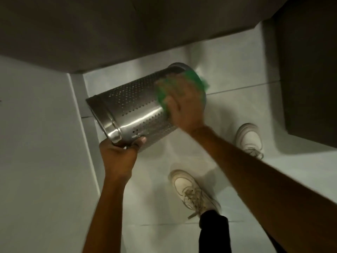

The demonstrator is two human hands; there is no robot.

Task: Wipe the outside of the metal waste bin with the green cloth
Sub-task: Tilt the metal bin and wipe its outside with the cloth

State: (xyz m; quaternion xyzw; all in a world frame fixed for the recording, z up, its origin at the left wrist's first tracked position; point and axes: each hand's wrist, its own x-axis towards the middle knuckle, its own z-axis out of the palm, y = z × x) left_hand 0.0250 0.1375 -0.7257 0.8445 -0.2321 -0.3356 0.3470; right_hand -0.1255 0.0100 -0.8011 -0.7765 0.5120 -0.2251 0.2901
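A perforated metal waste bin [131, 108] is held tilted on its side above the floor, its solid rim end at the lower left and its base at the upper right. My left hand [118, 154] grips the rim at the bin's lower edge. My right hand [184, 105] presses a green cloth [197, 79] flat against the bin's wall near the base end. The cloth is blurred and mostly covered by my fingers, showing at the hand's left and upper right.
The floor is pale tile [237, 79]. A white wall [36, 125] stands at the left and a dark cabinet [310, 70] at the right. A grey surface [109, 30] overhangs the back. My two white sneakers [191, 190] [249, 137] stand below the bin.
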